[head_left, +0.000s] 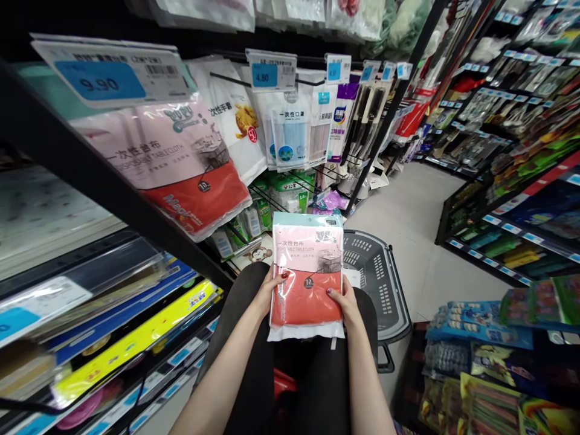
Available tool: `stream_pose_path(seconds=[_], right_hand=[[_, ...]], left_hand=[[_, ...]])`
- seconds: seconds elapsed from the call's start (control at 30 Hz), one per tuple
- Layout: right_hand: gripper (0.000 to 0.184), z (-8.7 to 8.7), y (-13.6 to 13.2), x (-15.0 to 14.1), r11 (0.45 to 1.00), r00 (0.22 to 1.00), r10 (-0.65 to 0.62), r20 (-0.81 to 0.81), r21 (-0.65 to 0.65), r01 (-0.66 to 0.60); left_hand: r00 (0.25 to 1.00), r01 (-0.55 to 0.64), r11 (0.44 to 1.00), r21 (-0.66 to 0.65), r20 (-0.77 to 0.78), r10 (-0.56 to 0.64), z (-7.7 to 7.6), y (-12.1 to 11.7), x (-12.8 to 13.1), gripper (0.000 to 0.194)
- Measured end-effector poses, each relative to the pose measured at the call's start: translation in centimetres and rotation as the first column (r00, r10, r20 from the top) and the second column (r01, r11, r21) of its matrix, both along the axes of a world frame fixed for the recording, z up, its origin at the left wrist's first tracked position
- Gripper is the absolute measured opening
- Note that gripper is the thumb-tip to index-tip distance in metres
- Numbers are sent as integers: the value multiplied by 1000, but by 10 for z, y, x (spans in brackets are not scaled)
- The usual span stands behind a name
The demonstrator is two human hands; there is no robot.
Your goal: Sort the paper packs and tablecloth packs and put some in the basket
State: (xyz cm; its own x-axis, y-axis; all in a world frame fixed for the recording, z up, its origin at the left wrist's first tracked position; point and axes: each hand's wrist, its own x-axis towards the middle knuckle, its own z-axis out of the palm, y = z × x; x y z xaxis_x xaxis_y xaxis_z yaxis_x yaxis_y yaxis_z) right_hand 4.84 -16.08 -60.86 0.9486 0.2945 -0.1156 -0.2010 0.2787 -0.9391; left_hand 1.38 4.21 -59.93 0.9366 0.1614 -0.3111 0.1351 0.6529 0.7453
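A plastic pack of disposable tablecloth [308,302], pink above and red below, is held upright over my knees. On its left edge, my left hand [268,290] grips with the thumb in front and the fingers hidden behind. At the right edge my right hand [347,300] does the same, its thumb on the red part. Matching tablecloth packs [167,157] hang on the rack at the upper left, under a price tag [113,75] reading 9.90. My dark-trousered legs lie beneath the held pack.
A grey shopping basket [378,284] stands on the floor right of my knees. Hanging packs of masks [290,136] and gloves [238,121] are ahead. Shelves flank me, with a yellow pack [136,344] at left and snack-like bags [489,405] at lower right. The aisle floor [408,205] runs ahead.
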Motion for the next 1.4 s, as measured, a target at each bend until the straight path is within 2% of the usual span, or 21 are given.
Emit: stream_pose_path(seconds=[0.67, 1.4], right_hand=[[48, -1, 0, 1, 998, 1000, -23, -3, -56, 23], [50, -3, 0, 1, 998, 1000, -10, -9, -58, 10]], left_hand=[[1000, -3, 1000, 3, -21, 3, 2, -1, 0, 57], [1000, 2, 1000, 19, -14, -1, 3, -1, 0, 50]])
